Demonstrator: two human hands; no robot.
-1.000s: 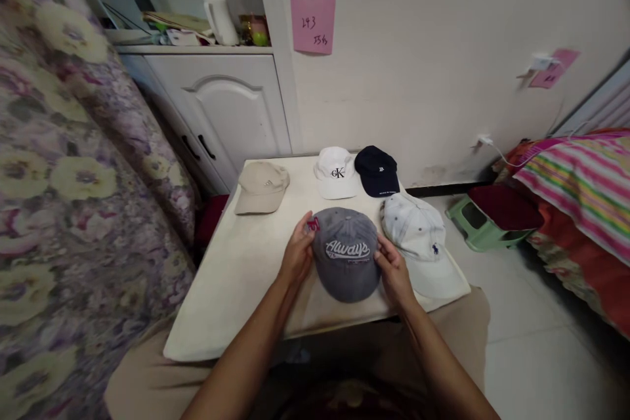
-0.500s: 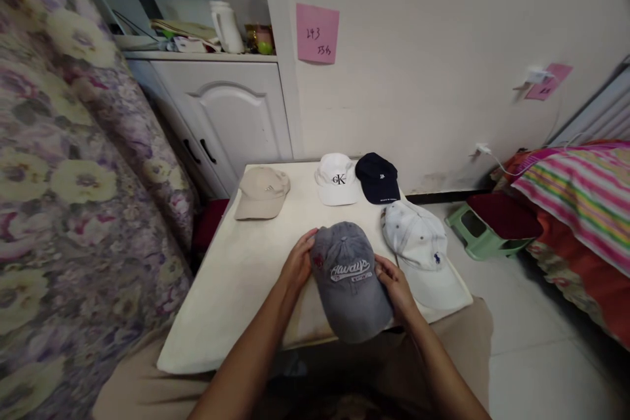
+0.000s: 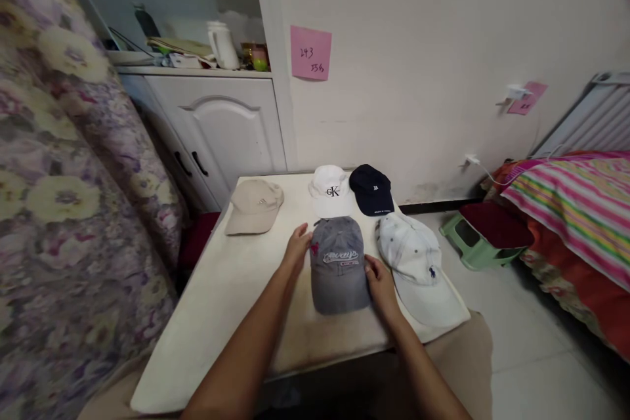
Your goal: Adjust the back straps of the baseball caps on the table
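Note:
A grey baseball cap (image 3: 339,285) with white lettering lies on the cream-covered table (image 3: 211,302), its brim toward me. My left hand (image 3: 296,248) is at the cap's left side, fingers against its edge. On the opposite side my right hand (image 3: 381,282) grips the edge beside the brim; its fingertips are partly hidden. Just behind the grey cap is a white cap (image 3: 331,184) with black letters, and a navy cap (image 3: 371,191) sits next to that one. A pale cap (image 3: 413,252) with a small dark logo rests near my right hand. Farther left lies a beige cap (image 3: 256,205).
A floral curtain (image 3: 63,210) hangs on the left, beside a white cabinet (image 3: 226,121). The wall (image 3: 394,79) rises behind the table. To the right stand a green stool (image 3: 467,239) with a dark red top and a bed with a striped cover (image 3: 566,190).
The grey cap has moved away from me, toward the white cap, and has been set down straighter on the table. Both hands moved with it. My view has tilted slightly upward.

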